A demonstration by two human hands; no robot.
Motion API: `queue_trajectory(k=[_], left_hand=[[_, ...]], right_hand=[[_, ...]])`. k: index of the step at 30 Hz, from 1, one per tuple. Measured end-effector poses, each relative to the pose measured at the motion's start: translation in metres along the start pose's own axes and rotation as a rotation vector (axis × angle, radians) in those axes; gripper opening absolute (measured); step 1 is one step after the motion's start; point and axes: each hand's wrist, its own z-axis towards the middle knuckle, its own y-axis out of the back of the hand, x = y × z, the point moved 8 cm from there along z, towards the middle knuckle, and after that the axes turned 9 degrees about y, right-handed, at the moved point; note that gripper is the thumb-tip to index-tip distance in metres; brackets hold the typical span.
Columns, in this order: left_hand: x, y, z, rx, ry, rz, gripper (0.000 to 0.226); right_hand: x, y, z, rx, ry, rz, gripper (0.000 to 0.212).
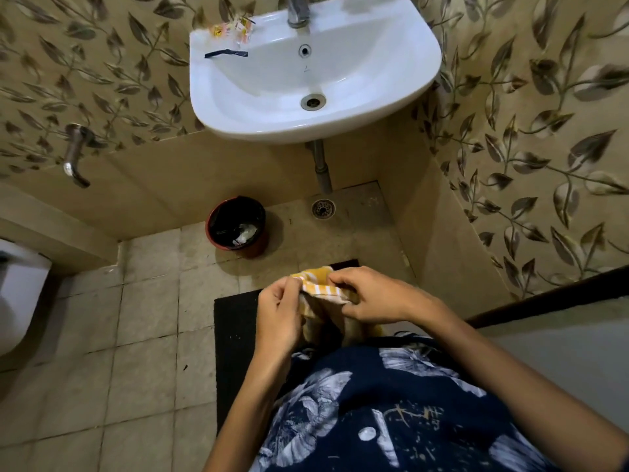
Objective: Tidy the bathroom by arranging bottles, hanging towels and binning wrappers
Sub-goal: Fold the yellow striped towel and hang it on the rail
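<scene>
A yellow and white striped towel point(318, 288) hangs bunched in front of my body, over a black floor mat point(235, 335). My left hand point(280, 313) pinches its upper edge from the left and my right hand point(366, 296) pinches the same edge from the right. Small yellow and white wrappers point(235, 28) lie on the left rim of the white sink point(408, 80), with a dark strip wrapper point(226, 53) just below them. A red bin with a black liner point(236, 222) stands on the floor under the sink, with white scraps inside.
A tap point(299, 11) sits at the sink's back and a drain pipe point(321, 168) runs below it. A floor drain point(323, 208) lies right of the bin. A wall tap point(76, 155) juts out at left. A white toilet point(17, 294) is at the far left.
</scene>
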Motion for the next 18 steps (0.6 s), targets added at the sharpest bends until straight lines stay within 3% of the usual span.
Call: queue_trajectory(k=[4,7,10,14,16,18], left_hand=[[-0.019,0.004,-0.014,-0.027,-0.166,-0.157,0.044],[-0.024,0.014,-0.018,-0.118,-0.195,-0.182,0.038],[-0.01,0.024,-0.011,-0.189,-0.084,-0.138,0.04],[0.007,0.028,-0.004,-0.197,0.099,-0.03,0.042],[0.01,0.019,-0.004,-0.134,0.169,0.03,0.048],[0.013,0.009,-0.005,-0.058,0.231,0.081,0.054]], right_hand=[[-0.01,-0.001,-0.001,-0.028,-0.044,-0.067,0.027],[-0.013,-0.004,-0.004,-0.01,-0.069,-0.072,0.017],[-0.003,-0.006,-0.008,-0.042,-0.051,0.019,0.035],[0.009,-0.009,-0.009,-0.066,-0.008,0.084,0.022],[0.013,-0.008,-0.007,-0.078,0.026,0.097,0.01],[0.02,-0.008,-0.006,-0.08,0.074,0.122,0.013]])
